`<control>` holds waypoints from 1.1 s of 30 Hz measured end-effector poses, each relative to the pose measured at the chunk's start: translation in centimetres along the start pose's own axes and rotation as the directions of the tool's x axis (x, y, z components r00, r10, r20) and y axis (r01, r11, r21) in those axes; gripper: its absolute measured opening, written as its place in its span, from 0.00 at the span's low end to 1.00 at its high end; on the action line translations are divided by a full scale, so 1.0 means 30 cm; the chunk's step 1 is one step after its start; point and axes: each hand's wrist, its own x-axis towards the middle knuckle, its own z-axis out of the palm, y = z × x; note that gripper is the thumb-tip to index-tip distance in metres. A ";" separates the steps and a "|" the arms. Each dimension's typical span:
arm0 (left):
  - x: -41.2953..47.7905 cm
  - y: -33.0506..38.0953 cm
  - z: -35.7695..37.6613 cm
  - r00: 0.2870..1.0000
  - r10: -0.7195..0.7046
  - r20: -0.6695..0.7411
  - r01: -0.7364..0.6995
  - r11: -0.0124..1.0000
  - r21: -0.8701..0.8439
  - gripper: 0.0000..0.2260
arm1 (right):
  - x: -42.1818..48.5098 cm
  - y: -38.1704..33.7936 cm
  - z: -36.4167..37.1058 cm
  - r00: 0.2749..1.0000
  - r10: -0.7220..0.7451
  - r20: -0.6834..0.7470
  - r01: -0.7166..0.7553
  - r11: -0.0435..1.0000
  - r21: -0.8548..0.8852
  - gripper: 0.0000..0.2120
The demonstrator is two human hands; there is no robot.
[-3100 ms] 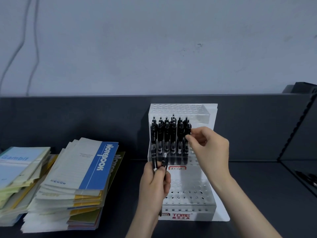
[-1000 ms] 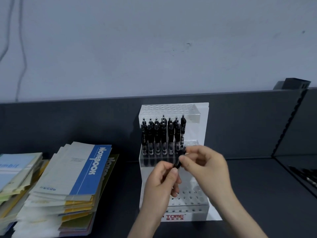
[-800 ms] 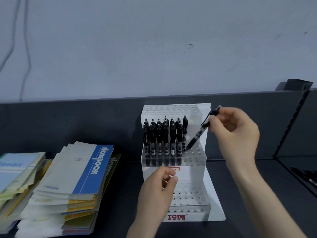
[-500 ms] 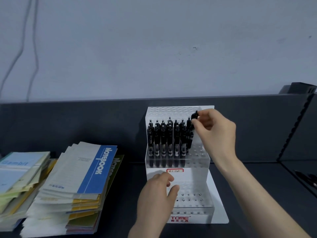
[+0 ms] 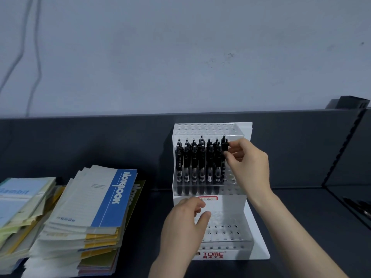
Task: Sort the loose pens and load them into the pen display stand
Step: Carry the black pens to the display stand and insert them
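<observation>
Right hand is pinching the pen by its top end. Pen is standing upright, tip down in the stand. Other pens are crowding left of the grip; bare holes are lying right and below. Left hand is hovering lower, loosely open, holding nothing.

"tome" on pen display stand, "notebook" on blue booklet

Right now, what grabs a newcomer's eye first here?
A white tiered pen stand stands at centre, its middle tier holding upright black pens. The right hand pinches the rightmost pen there, while the left hand hovers empty before the lower tier. Notebook stacks lie at left.
</observation>
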 end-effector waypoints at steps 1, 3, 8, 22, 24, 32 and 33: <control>0.003 0.001 -0.001 1.000 0.005 0.007 -0.005 1.000 -0.004 0.09 | -0.017 0.004 -0.015 0.999 0.010 0.031 -0.008 0.999 -0.044 0.04; 0.011 0.004 -0.003 1.000 0.019 0.020 -0.019 1.000 -0.011 0.09 | -0.080 0.017 -0.055 0.995 0.051 0.080 -0.039 0.989 -0.145 0.06; 0.031 0.027 0.029 0.991 0.092 0.092 -0.093 0.996 0.004 0.11 | -0.286 0.072 -0.152 0.980 0.188 0.066 -0.158 0.936 -0.316 0.15; -0.027 0.227 0.255 0.891 0.336 0.306 -0.343 0.939 -0.033 0.12 | -0.539 0.238 -0.429 0.874 0.477 0.092 -0.345 0.742 -0.575 0.28; -0.054 0.279 0.295 0.881 0.354 0.313 -0.362 0.932 -0.036 0.13 | -0.556 0.270 -0.490 0.874 0.481 0.064 -0.360 0.731 -0.580 0.28; -0.170 0.548 0.488 0.884 0.350 0.308 -0.409 0.900 0.150 0.16 | -0.563 0.460 -0.804 0.895 0.425 0.133 -0.263 0.745 -0.613 0.29; -0.188 0.591 0.518 0.886 0.343 0.312 -0.409 0.896 0.176 0.16 | -0.561 0.491 -0.857 0.898 0.415 0.146 -0.245 0.748 -0.617 0.30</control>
